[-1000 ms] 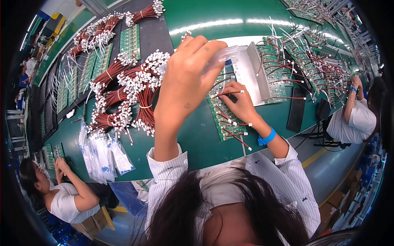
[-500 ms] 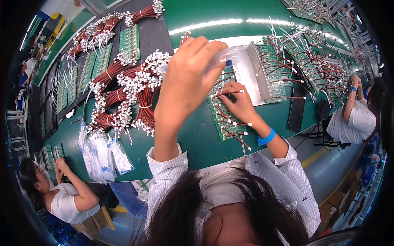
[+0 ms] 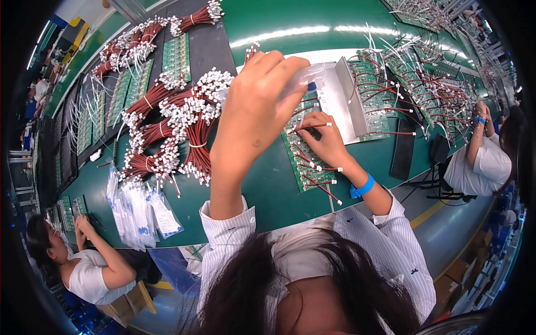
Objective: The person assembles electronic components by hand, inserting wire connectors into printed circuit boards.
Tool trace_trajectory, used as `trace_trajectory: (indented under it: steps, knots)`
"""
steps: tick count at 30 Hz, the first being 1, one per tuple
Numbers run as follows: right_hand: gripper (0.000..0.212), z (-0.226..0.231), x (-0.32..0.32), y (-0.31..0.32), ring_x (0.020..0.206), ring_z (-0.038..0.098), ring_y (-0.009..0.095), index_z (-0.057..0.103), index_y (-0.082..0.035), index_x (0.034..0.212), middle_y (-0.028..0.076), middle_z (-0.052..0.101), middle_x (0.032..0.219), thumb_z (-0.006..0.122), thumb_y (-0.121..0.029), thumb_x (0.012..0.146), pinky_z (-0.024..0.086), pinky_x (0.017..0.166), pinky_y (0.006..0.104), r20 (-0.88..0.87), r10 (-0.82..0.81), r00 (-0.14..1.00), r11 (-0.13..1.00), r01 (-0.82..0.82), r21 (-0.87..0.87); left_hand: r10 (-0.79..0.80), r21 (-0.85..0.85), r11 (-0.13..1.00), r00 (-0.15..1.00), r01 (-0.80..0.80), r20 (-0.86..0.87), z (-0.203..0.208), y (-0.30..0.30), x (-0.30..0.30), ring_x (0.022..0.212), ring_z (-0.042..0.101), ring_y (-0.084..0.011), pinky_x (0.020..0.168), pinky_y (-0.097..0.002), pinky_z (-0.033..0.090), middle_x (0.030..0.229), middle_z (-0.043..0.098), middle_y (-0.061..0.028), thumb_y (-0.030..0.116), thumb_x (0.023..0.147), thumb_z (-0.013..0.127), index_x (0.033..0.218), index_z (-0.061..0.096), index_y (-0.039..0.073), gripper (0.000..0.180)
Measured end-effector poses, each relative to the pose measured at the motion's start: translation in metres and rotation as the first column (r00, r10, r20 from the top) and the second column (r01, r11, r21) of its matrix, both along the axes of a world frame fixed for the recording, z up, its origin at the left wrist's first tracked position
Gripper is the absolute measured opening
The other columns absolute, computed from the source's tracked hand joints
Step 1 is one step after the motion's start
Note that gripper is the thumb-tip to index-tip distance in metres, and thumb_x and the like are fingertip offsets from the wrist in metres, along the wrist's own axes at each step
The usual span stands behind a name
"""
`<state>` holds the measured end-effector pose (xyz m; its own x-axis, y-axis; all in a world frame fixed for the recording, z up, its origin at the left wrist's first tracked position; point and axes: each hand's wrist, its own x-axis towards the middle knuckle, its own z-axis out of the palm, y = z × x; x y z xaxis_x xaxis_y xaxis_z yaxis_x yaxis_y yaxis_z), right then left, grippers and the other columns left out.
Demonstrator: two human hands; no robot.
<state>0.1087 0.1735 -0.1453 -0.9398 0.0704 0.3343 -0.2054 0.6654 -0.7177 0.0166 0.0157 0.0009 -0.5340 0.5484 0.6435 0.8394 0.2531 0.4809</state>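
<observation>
Just ahead of the person, toward one o'clock, lay a narrow green circuit board, its long axis running roughly from twelve to six and leaning a little toward five at the near end. Dark-red wire leads stuck out from it toward three and four o'clock.

The right hand was the nearer one, over the board from the three o'clock side, its fingers curled in at the root of one lead; whether they pinched or merely steadied it, I could not tell. The left hand hung higher, to that hand's ten o'clock, thumb and fingers closed round a clear plastic item with a blue part low on it. The grip hid its full shape and any contents.

At eight o'clock, near the table edge, clear bags lay piled, holding small blue pieces and white slips. Farther off, banded cable bundles with white connectors lay at ten, an upright grey metal plate stood at one, and wired boards spread beyond it toward two.
</observation>
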Motion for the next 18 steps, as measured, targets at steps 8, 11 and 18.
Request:
trace_trajectory:
  steps: [8, 11, 18]
  knots:
    - [0.008, 0.001, 0.004, -0.001, 0.089, 0.058, 0.024, 0.066, -0.004, 0.084, 0.006, 0.061, 0.089, 0.069, -0.008, 0.078, 0.04, 0.079, 0.0357, 0.04, -0.005, 0.999, 0.979, 0.013, -0.202, -0.001, 0.0, 1.0, 1.0, 0.001, -0.006, 0.0, 0.0, 0.0, 0.076, 0.06, -0.0288, 0.066, -0.0351, 0.048, 0.085, 0.063, -0.013, 0.002, 0.078, 0.064, 0.096, 0.063, -0.001, 0.019]
    - [0.01, 0.003, 0.011, -0.001, 0.089, 0.059, 0.024, 0.069, -0.001, 0.084, 0.009, 0.063, 0.086, 0.069, -0.002, 0.075, 0.044, 0.082, 0.0344, 0.065, -0.04, 0.997, 0.992, 0.048, -0.119, 0.003, -0.005, 1.0, 1.0, -0.003, -0.012, -0.001, -0.001, -0.001, 0.076, 0.061, -0.0289, 0.066, -0.0351, 0.049, 0.085, 0.064, -0.0132, 0.003, 0.078, 0.064, 0.096, 0.063, -0.001, 0.019]
    - [0.01, 0.002, 0.013, 0.0, 0.092, 0.06, 0.025, 0.07, -0.002, 0.082, 0.009, 0.065, 0.087, 0.071, -0.004, 0.073, 0.043, 0.084, 0.0341, 0.018, -0.023, 1.0, 1.0, 0.024, -0.018, -0.001, -0.004, 1.0, 1.0, 0.001, -0.007, 0.0, 0.0, -0.002, 0.075, 0.061, -0.0291, 0.066, -0.0352, 0.049, 0.085, 0.064, -0.0134, 0.003, 0.079, 0.064, 0.096, 0.063, -0.001, 0.018]
